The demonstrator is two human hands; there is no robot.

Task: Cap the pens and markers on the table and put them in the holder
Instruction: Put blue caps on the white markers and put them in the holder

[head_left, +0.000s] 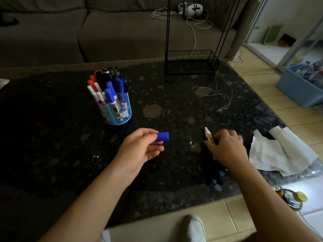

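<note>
left hand (139, 149) pinches blue cap (162, 136) between thumb and fingertips, over the table (157, 95) | right hand (227, 147), blurred, fingers curled round uncapped marker (209, 136) low at the table, white tip pointing away | holder (118, 112) stands beyond left hand, full of markers

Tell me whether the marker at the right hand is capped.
Uncapped: the white-barrelled marker in the right hand shows a bare tip; the left hand pinches a blue plastic cap.

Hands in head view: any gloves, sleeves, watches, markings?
Both bare: left hand and right hand wear no gloves; forearms are uncovered to the frame edge, no sleeves. No watch, bracelet, ring or marking shows, though the right hand is slightly blurred.
</note>
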